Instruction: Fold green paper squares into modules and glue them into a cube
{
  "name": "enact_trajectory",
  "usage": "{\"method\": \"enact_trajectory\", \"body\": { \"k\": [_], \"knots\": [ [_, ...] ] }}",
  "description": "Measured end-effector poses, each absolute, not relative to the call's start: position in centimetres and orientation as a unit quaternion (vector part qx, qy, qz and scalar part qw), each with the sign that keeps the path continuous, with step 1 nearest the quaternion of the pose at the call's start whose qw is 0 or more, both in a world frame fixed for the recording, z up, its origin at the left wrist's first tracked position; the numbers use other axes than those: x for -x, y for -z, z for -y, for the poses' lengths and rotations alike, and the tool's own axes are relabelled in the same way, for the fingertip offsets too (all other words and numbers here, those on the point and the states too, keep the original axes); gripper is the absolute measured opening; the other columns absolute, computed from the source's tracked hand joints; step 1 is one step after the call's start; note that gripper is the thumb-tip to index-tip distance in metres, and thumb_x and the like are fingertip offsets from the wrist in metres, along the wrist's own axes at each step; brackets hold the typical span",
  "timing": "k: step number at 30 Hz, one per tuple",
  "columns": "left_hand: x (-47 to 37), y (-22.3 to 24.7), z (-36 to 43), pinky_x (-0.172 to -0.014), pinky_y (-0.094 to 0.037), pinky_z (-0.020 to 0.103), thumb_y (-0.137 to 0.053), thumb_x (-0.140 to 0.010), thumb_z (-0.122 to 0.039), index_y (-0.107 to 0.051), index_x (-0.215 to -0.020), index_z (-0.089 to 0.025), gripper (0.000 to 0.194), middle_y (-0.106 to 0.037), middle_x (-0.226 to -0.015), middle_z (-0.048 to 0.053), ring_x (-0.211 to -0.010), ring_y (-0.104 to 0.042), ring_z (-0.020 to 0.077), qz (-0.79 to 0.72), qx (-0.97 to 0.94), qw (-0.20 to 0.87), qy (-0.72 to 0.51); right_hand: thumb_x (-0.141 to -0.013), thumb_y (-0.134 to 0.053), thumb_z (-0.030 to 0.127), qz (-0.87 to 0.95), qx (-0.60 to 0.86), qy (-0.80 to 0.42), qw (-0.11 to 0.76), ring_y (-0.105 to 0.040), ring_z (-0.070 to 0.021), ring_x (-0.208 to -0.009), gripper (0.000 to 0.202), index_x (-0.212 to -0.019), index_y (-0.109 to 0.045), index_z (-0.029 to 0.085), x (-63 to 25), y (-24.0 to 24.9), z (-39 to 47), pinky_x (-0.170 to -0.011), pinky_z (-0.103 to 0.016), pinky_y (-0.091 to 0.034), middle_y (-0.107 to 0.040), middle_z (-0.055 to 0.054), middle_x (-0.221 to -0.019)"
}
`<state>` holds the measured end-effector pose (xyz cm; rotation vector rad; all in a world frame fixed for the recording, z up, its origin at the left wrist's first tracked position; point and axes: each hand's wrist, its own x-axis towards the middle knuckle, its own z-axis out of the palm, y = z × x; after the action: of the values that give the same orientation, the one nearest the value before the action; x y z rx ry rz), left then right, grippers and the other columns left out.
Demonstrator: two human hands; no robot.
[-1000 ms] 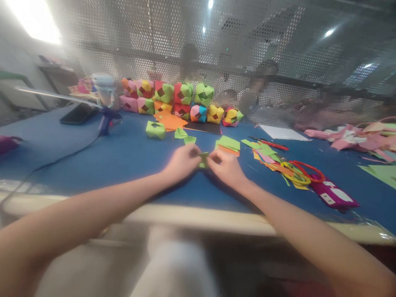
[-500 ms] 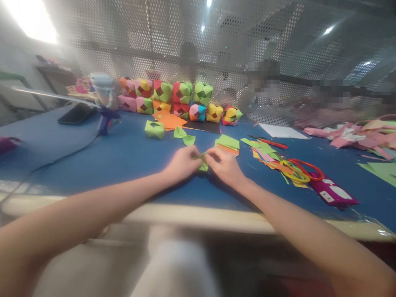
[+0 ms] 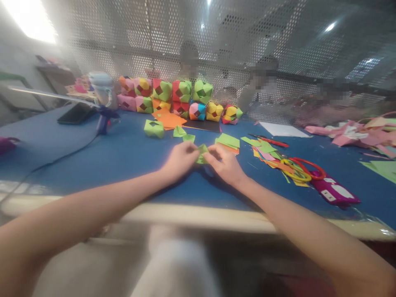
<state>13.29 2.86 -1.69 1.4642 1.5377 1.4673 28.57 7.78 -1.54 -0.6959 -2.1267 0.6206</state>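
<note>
Between my two hands is a small green piece of folded paper (image 3: 202, 154), held just above the blue table (image 3: 123, 161). My left hand (image 3: 182, 159) pinches its left side, and my right hand (image 3: 226, 163) grips the right side with bent fingers. Just beyond lie two folded green paper pieces (image 3: 179, 131). A green paper cube (image 3: 154, 128) sits to their left. Behind my right hand rests a stack of green and orange paper squares (image 3: 229, 142).
Colourful paper cubes (image 3: 162, 90) are stacked along the back. To the right lie paper scraps (image 3: 267, 154), scissors with red and yellow handles (image 3: 305, 169) and a purple packet (image 3: 335, 190). A glue gun (image 3: 104, 119), a phone (image 3: 76, 113) and a cup (image 3: 102, 84) stand left.
The green paper between my hands has been raised and turned, so more of its face shows. Both hands still grip it in nearly the same place.
</note>
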Motion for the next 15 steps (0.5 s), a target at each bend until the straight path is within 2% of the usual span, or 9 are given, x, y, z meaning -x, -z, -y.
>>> {"method": "enact_trajectory", "body": {
  "k": [5,10,15],
  "knots": [
    [-13.29,1.49,-2.71,-0.058,-0.043,0.023,-0.057,-0.072,-0.027,-0.055,-0.071,-0.016,0.012,-0.057,-0.068,-0.001,-0.064,-0.053,0.0116,-0.565,-0.555,0.279,-0.543,-0.079,-0.052,0.030,0.836,0.295,-0.221,0.407,-0.050,-0.0123,-0.055,0.016,-0.067,-0.051,0.020,-28.37,1.65,-7.77,-0.055,-0.025,-0.040,-0.058,0.000,-0.061],
    [-13.39,1.59,-2.72,-0.056,-0.038,0.022,-0.055,-0.066,-0.018,-0.054,-0.071,-0.016,0.006,-0.054,-0.066,-0.003,-0.062,-0.048,0.0112,-0.578,-0.588,0.254,-0.506,-0.078,-0.053,0.029,0.840,0.287,-0.216,0.405,-0.050,-0.0123,-0.055,0.016,-0.064,-0.050,0.021,-28.35,1.72,-7.74,-0.055,-0.025,-0.041,-0.058,0.000,-0.060],
    [-13.19,1.72,-2.90,-0.054,-0.034,0.022,-0.054,-0.065,-0.018,-0.055,-0.068,-0.015,0.004,-0.052,-0.063,-0.003,-0.060,-0.044,0.0106,-0.591,-0.593,0.241,-0.490,-0.079,-0.052,0.032,0.844,0.281,-0.229,0.396,-0.051,-0.0130,-0.057,0.016,-0.068,-0.053,0.020,-28.35,1.93,-7.85,-0.056,-0.025,-0.040,-0.059,0.000,-0.062]
  ]
}}
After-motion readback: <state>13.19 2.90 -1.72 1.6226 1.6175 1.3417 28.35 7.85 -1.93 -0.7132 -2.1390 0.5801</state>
